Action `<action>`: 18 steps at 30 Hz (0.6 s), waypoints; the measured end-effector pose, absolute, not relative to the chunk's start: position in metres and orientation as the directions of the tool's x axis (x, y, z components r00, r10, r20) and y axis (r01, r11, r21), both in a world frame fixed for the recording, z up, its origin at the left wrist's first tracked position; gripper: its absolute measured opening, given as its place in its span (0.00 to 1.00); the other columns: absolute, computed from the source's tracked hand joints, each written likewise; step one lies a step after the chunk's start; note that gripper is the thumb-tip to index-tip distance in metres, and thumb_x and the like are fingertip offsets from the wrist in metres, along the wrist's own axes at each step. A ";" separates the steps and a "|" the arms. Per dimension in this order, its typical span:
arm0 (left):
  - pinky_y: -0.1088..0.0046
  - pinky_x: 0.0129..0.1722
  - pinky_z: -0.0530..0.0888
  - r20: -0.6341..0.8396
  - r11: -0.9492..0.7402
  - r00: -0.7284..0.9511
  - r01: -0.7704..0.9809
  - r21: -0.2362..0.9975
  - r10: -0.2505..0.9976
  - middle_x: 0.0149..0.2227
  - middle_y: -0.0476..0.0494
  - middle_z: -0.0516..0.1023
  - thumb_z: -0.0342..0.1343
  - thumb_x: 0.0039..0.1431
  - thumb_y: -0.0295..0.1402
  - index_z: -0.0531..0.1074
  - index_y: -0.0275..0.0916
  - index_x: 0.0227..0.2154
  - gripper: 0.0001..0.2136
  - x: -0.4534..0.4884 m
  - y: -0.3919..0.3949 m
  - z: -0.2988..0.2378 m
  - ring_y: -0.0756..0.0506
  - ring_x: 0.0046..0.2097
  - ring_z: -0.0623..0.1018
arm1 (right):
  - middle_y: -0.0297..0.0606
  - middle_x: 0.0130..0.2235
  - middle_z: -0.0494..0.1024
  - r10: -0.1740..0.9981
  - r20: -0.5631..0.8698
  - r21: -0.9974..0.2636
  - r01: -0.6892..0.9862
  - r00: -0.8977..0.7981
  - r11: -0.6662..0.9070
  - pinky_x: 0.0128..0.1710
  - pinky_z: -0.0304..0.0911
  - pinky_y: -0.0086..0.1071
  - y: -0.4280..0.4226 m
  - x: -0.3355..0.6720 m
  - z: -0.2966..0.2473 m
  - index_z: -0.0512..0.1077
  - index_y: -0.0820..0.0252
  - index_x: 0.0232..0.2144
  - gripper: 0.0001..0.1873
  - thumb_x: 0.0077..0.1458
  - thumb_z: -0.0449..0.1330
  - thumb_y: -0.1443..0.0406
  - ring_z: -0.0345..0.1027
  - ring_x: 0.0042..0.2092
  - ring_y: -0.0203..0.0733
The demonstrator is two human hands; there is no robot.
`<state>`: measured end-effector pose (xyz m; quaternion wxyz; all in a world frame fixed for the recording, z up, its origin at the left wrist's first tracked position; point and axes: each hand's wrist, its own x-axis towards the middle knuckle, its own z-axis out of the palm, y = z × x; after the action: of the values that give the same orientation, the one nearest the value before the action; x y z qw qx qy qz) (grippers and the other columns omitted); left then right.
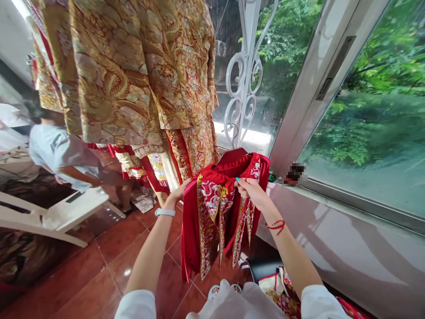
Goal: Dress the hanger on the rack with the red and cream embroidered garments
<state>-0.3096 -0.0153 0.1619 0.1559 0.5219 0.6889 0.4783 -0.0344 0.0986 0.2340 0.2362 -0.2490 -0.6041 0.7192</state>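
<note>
A red garment (191, 221) with silver and gold embroidered pointed panels hangs in front of me on a dark hanger (232, 153). At its left upper edge is my left hand (178, 193), closed on the cloth, its fingertips hidden by the red fabric. My right hand (249, 189) pinches the gathered top edge right of the middle, thumb and fingers pressed together. The hanger's hook rests near the white scrolled window grille (244, 66).
Gold embroidered robes (113, 84) hang at the upper left, close to my left hand. A sliding window (358, 146) runs along the right. A white bench (71, 210) and a person in light blue (63, 148) are at left. Below, a dark chair (262, 267) bears embroidered cloth (282, 297).
</note>
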 end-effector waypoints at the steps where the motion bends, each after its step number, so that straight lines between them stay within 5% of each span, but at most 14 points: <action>1: 0.57 0.51 0.74 0.284 0.001 -0.405 0.575 0.818 0.869 0.39 0.40 0.81 0.51 0.52 0.31 0.76 0.40 0.40 0.14 -0.312 -0.014 0.169 0.40 0.47 0.78 | 0.20 0.18 0.48 0.645 -0.072 -0.987 -0.039 -0.761 -0.156 0.20 0.33 0.28 0.100 -0.035 0.235 0.65 0.60 0.24 0.21 0.46 0.65 0.50 0.37 0.19 0.25; 4: 0.60 0.52 0.72 0.427 -0.004 -0.428 0.703 0.712 0.796 0.41 0.41 0.80 0.48 0.48 0.24 0.76 0.39 0.40 0.18 -0.314 -0.016 0.208 0.42 0.47 0.77 | 0.21 0.18 0.49 0.664 -0.048 -0.991 -0.047 -0.746 -0.126 0.20 0.33 0.28 0.103 -0.038 0.236 0.65 0.60 0.24 0.21 0.47 0.65 0.50 0.38 0.19 0.26; 8: 0.63 0.53 0.70 0.744 0.161 -0.395 0.915 0.370 0.538 0.44 0.40 0.77 0.44 0.44 0.16 0.75 0.40 0.46 0.27 -0.293 -0.046 0.264 0.41 0.50 0.74 | 0.22 0.18 0.50 0.718 -0.002 -0.995 -0.073 -0.696 -0.073 0.19 0.34 0.28 0.101 -0.040 0.235 0.66 0.60 0.23 0.22 0.46 0.65 0.48 0.38 0.19 0.27; 11: 0.62 0.52 0.69 0.779 0.264 -0.380 0.923 0.282 0.499 0.44 0.40 0.75 0.44 0.44 0.17 0.74 0.41 0.49 0.28 -0.262 -0.084 0.270 0.39 0.50 0.72 | 0.22 0.18 0.50 0.740 0.015 -0.993 -0.096 -0.672 -0.067 0.19 0.35 0.28 0.096 -0.039 0.230 0.65 0.59 0.23 0.23 0.46 0.65 0.47 0.39 0.19 0.27; 14: 0.62 0.51 0.70 0.675 0.194 -0.385 0.919 0.343 0.629 0.44 0.40 0.74 0.45 0.51 0.21 0.74 0.42 0.48 0.23 -0.237 -0.117 0.248 0.40 0.49 0.74 | 0.22 0.18 0.50 0.723 0.002 -0.994 -0.082 -0.690 -0.076 0.19 0.35 0.28 0.093 -0.036 0.226 0.66 0.59 0.25 0.22 0.47 0.65 0.47 0.40 0.19 0.28; 18: 0.62 0.48 0.74 0.528 0.007 -0.418 0.789 0.615 0.739 0.45 0.39 0.76 0.46 0.60 0.34 0.75 0.40 0.46 0.17 -0.248 -0.126 0.225 0.40 0.46 0.76 | 0.22 0.17 0.50 0.693 -0.036 -0.995 -0.035 -0.720 -0.089 0.19 0.35 0.28 0.094 -0.033 0.228 0.66 0.59 0.24 0.21 0.48 0.64 0.49 0.39 0.19 0.27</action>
<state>-0.2477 -0.1264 0.2253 -0.0272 0.5385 0.7092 0.4542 -0.0334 0.0937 0.2278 0.2644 -0.2648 -0.6210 0.6887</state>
